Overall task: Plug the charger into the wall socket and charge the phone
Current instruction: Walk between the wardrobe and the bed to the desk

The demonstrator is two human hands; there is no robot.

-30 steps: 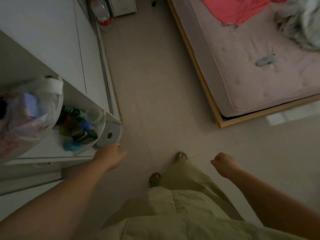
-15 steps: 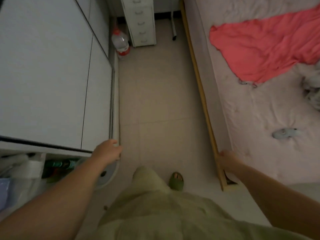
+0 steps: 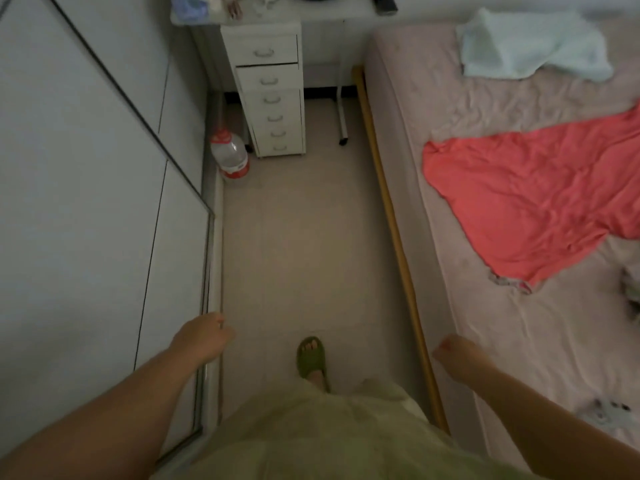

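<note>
I can make out no charger, phone or wall socket for certain. A dark flat object [image 3: 383,4] lies on the desk top [image 3: 277,12] at the far end; I cannot tell what it is. My left hand [image 3: 204,341] hangs beside the wardrobe's sliding door [image 3: 86,202], fingers curled in, holding nothing. My right hand [image 3: 457,355] hangs over the bed's wooden edge [image 3: 398,237], fingers also curled under and empty. My foot in a green slipper [image 3: 311,356] is on the tiled floor between them.
A narrow floor aisle runs between the wardrobe and the bed [image 3: 485,116]. At its end stand a white drawer unit [image 3: 273,95] and a water bottle [image 3: 230,157]. A coral cloth [image 3: 533,199], a pale towel [image 3: 530,46] and a small whitish object [image 3: 609,415] lie on the bed.
I have walked forward along the aisle: the shelf with the bag and bottles has dropped out of view, and the drawer unit, desk and bottle are closer. Both hands stay empty.
</note>
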